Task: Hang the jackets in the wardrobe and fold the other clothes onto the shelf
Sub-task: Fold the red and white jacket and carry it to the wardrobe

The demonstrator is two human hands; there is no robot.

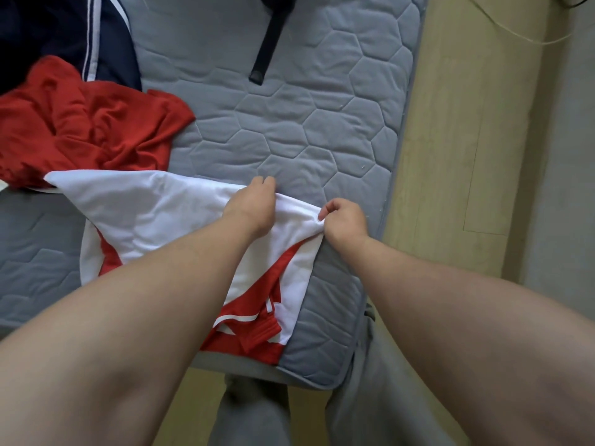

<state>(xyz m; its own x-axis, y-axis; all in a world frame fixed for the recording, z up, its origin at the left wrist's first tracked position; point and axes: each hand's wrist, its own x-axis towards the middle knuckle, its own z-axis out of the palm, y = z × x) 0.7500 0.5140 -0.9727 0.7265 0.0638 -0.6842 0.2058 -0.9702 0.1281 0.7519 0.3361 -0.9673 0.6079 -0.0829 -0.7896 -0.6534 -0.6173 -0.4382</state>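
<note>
1. Navy garment [48, 30], white stripes: far-left part of the mattress [322, 123].
2. Red garment [87, 123], crumpled: on the mattress's left side, touching the navy garment.
3. White-and-red garment [154, 214]: spread over the mattress's near edge, its far-left tip lying over the red garment.
4. Left hand [249, 204]: fingers curled over this garment's far white edge, grasping it.
5. Black strap [269, 49]: far middle of the mattress.
6. Right hand [343, 220]: fingers clenched, pinching the same white edge, near the mattress's right border.
7. Wooden floor [450, 140]: right of the mattress.
</note>
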